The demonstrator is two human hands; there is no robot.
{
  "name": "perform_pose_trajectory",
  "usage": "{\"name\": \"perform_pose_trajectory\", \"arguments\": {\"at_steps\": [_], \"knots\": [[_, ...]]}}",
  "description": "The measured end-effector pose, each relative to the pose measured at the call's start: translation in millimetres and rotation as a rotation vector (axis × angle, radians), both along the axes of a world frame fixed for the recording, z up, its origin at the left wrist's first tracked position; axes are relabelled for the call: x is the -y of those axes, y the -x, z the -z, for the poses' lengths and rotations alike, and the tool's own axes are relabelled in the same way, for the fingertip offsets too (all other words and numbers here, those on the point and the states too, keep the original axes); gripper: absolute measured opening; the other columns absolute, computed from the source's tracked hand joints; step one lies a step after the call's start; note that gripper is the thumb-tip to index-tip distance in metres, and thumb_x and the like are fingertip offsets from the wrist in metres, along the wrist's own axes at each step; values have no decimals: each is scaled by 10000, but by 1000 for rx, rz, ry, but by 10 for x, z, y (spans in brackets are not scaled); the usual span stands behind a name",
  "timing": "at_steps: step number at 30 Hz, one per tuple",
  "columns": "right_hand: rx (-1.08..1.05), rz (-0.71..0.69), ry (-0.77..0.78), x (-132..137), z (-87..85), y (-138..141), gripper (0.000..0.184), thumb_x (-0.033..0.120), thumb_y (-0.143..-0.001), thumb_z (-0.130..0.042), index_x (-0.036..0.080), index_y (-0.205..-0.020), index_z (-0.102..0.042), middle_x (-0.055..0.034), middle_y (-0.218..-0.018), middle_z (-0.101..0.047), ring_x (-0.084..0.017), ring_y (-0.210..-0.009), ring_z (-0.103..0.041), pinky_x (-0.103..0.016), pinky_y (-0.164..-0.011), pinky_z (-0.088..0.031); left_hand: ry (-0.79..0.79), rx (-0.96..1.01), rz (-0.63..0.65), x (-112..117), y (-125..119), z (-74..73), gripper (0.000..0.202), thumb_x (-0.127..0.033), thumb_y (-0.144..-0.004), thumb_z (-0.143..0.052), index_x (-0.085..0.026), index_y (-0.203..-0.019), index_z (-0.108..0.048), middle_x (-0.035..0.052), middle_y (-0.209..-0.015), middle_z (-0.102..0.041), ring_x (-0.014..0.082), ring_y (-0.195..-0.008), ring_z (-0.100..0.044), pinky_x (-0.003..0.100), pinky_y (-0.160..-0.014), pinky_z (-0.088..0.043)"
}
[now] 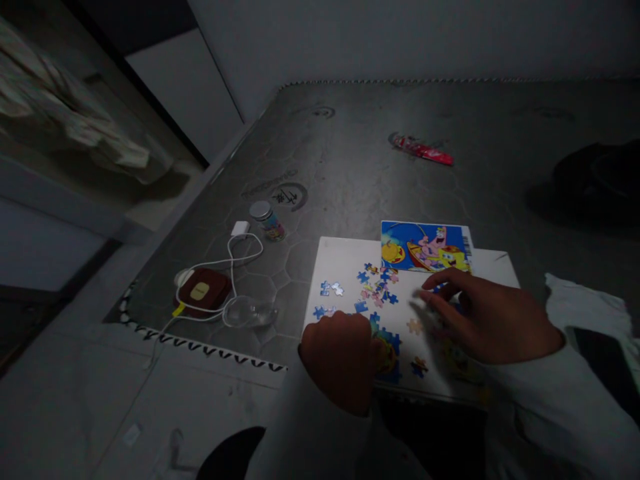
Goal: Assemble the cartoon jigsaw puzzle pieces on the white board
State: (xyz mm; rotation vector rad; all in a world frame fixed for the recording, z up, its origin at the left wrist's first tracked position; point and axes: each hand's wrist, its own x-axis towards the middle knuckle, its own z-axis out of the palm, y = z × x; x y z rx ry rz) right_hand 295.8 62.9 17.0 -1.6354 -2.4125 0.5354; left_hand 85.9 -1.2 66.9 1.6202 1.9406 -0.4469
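Note:
A white board [340, 257] lies on a grey mat, strewn with several loose jigsaw pieces [376, 285]. A colourful cartoon reference card [425, 247] rests at the board's far edge. My left hand [340, 357] is curled closed at the board's near edge, pressing on a joined blue patch of puzzle [391, 360]. My right hand [487, 317] hovers low over the board's right half, fingers stretched out and spread toward the loose pieces. A single pale piece [415, 326] lies just below its fingertips.
Left of the board sit a small jar with a silver lid [267, 220], a dark red pouch [203, 292], a white charger with cable [241, 230] and a clear object [250, 312]. A red wrapper [423, 149] lies farther back. White cloth [590, 310] lies at right.

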Motion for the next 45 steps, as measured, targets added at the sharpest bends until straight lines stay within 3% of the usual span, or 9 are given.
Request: {"name": "perform_pose_trajectory", "arguments": {"at_steps": [3,7,13,22,30,39,45], "knots": [[7,7,19,6,-2,-6,339,583,-919,-537,299,-987,-708,-33,-718,-736,-206,-531,-635,-304,-446,-377,14,-7,-38,14,108,-42,270,-426,-959,-606,-227,-1015,-780,103,-1054,-781,312,-987,-735,402,-803,-525],[22,34,27,-10,13,-64,331,586,-916,-530,315,-996,-701,-29,-804,-764,-212,-560,-655,-309,-451,-375,-98,-28,-94,42,449,-65,268,-443,-968,-568,-293,-916,-784,48,-937,-793,274,-880,-739,354,-720,-479],[38,55,39,-34,60,-136,309,585,-903,-559,326,-984,-706,-27,-817,-769,-218,-575,-669,-313,-449,-380,-167,-125,-149,44,781,-8,210,-444,-943,-611,-311,-960,-772,36,-959,-796,266,-909,-736,335,-713,-442],[108,73,124,-48,15,-104,385,627,-910,-486,338,-1031,-710,-29,-876,-784,-239,-631,-699,-332,-484,-426,-187,-56,-169,25,836,127,154,-405,-892,-676,-312,-999,-737,10,-966,-786,251,-918,-725,340,-734,-446],[161,111,168,-62,8,-158,418,660,-886,-479,358,-1058,-711,-18,-915,-788,-250,-658,-709,-342,-491,-430,-229,17,-138,19,753,86,100,-389,-891,-710,-331,-973,-721,-57,-939,-782,245,-905,-721,348,-708,-410],[148,100,192,-84,12,-141,377,607,-885,-527,336,-1052,-731,-24,-889,-787,-220,-626,-696,-327,-515,-443,-251,39,-114,-5,739,106,134,-388,-892,-729,-331,-1014,-725,-43,-978,-777,252,-935,-720,354,-729,-419],[196,133,201,-94,19,-146,380,597,-893,-507,336,-1071,-719,-37,-934,-795,-252,-652,-707,-335,-490,-417,-271,13,-98,10,693,118,134,-387,-892,-727,-340,-1018,-727,-50,-993,-782,260,-950,-717,353,-716,-421]]}}
